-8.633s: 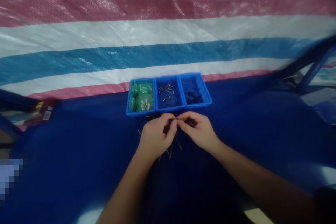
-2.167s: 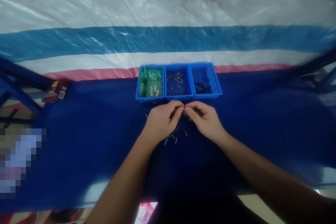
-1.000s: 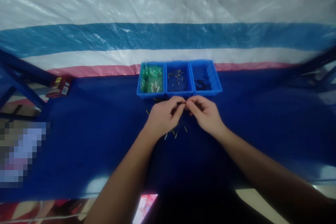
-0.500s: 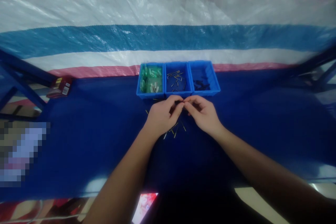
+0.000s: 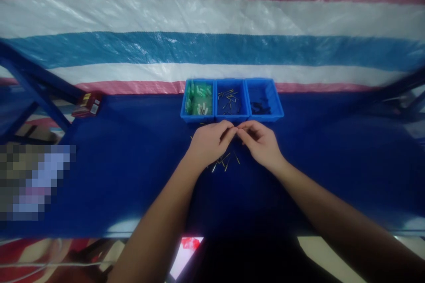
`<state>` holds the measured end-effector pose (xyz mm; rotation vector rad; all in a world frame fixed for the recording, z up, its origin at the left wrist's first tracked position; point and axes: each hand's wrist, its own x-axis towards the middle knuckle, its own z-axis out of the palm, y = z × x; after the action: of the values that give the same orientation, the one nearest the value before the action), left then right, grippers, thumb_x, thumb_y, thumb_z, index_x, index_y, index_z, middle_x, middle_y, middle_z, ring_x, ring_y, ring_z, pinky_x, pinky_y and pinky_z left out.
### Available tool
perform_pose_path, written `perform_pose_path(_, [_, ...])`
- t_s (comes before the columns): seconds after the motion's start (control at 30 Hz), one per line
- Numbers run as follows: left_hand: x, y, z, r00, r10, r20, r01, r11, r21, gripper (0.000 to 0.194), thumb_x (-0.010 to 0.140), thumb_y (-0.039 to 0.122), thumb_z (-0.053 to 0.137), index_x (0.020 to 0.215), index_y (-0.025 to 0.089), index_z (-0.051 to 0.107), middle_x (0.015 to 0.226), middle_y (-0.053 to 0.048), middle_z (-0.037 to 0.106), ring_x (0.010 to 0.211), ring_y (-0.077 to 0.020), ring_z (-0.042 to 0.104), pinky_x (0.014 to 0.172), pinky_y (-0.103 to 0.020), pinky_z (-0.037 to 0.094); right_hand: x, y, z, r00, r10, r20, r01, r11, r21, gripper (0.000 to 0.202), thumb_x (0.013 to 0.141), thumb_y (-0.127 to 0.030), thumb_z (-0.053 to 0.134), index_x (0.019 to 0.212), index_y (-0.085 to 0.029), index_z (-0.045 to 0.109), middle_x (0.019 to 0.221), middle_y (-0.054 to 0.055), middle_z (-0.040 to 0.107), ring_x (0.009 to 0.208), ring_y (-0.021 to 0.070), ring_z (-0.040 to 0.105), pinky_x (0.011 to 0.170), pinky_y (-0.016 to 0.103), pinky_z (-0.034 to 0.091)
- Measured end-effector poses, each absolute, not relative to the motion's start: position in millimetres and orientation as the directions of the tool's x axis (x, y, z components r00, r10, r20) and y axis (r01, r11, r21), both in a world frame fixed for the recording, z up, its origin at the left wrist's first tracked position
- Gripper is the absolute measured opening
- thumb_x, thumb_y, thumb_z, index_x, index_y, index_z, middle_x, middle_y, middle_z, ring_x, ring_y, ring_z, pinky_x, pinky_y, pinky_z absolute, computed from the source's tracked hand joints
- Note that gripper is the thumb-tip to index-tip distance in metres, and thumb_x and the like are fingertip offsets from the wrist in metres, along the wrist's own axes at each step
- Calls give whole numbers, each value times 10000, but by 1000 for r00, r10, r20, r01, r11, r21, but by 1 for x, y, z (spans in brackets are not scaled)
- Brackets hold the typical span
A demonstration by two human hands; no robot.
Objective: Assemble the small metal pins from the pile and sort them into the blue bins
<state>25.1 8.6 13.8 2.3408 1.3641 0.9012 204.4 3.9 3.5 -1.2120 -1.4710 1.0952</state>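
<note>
My left hand [image 5: 211, 142] and my right hand [image 5: 261, 142] meet fingertip to fingertip just in front of the blue bins. Thumb and forefinger are pinched together on each; whatever lies between them is too small to make out. Beneath and beside my left hand, several thin brass-coloured pins [image 5: 226, 162] lie loose on the blue tabletop [image 5: 139, 159]. Similar thin pins [image 5: 229, 95] are in the middle blue bin [image 5: 232, 118]. The left blue bin [image 5: 198, 119] holds small white pieces [image 5: 202, 108] and green bags. Small dark parts [image 5: 260, 107] lie in the right blue bin [image 5: 277, 99].
A dark red box [image 5: 86, 104] stands at the table's back left, beside a blue metal frame [image 5: 40, 84]. Striped plastic sheeting [image 5: 212, 48] hangs behind the table. Below the front edge, a lit screen [image 5: 186, 254] shows near my left forearm.
The whole view has shifted, so the bins and the red box appear a little farther right. My hands keep the same pinched pose, fingertips together.
</note>
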Motion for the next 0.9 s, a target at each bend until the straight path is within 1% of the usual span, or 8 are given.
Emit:
perform_pose_path(0.1, [25, 7, 16, 356, 857, 373, 655, -513, 555, 184, 990, 327, 519, 1071, 215, 641, 804, 13, 715, 703, -128, 656, 687, -247, 461, 205, 4, 3, -96, 993, 75, 182, 91, -979, 233, 887, -414, 670, 904, -181, 680, 808, 23, 688, 681, 133, 614, 626, 274, 499])
perform_pose_path(0.17, [25, 7, 16, 360, 855, 373, 646, -517, 561, 177, 985, 311, 526, 1091, 221, 635, 798, 19, 713, 689, -122, 651, 675, -240, 456, 205, 4, 3, -90, 994, 68, 183, 83, -980, 246, 893, -426, 661, 869, -182, 680, 787, 23, 691, 659, 130, 608, 624, 275, 494])
perform_pose_path(0.3, [26, 7, 13, 372, 851, 372, 643, -525, 557, 169, 996, 306, 502, 1054, 215, 632, 789, 17, 709, 675, -123, 644, 651, -240, 446, 205, 4, 6, -85, 992, 90, 182, 104, -978, 243, 885, -424, 672, 850, -184, 683, 767, 22, 691, 638, 129, 599, 611, 278, 493])
perform_pose_path(0.47, [28, 8, 12, 365, 856, 367, 674, -515, 530, 225, 1014, 338, 468, 975, 199, 641, 786, -2, 702, 695, -142, 648, 653, -256, 440, 206, 4, 8, -80, 984, 156, 169, 168, -971, 199, 854, -365, 714, 944, -189, 691, 798, 16, 681, 666, 130, 606, 615, 279, 500])
perform_pose_path(0.57, [29, 7, 12, 353, 860, 370, 672, -508, 539, 210, 1009, 337, 481, 1001, 203, 642, 794, 2, 707, 698, -137, 649, 656, -251, 439, 206, 5, 7, -81, 985, 154, 176, 166, -970, 182, 853, -343, 715, 939, -185, 692, 811, 18, 680, 675, 128, 611, 625, 281, 504])
perform_pose_path(0.7, [29, 6, 11, 331, 866, 375, 648, -497, 578, 191, 987, 330, 523, 1099, 213, 624, 759, 20, 695, 675, -123, 646, 639, -233, 442, 207, 5, 5, -82, 990, 112, 174, 125, -977, 203, 874, -383, 685, 928, -188, 688, 824, 26, 696, 707, 142, 636, 623, 283, 516])
perform_pose_path(0.8, [29, 6, 10, 339, 862, 376, 644, -504, 576, 168, 992, 310, 512, 1067, 212, 627, 747, 21, 689, 662, -119, 641, 634, -232, 440, 206, 5, 4, -79, 991, 108, 183, 121, -976, 214, 875, -397, 683, 912, -187, 694, 803, 24, 701, 679, 137, 630, 620, 282, 522])
perform_pose_path(0.9, [28, 8, 9, 342, 861, 377, 655, -506, 562, 179, 1004, 317, 494, 1025, 204, 630, 760, 11, 693, 662, -126, 640, 632, -242, 440, 205, 5, 6, -74, 988, 133, 191, 145, -971, 203, 854, -378, 710, 932, -190, 701, 805, 23, 703, 665, 135, 624, 626, 289, 530])
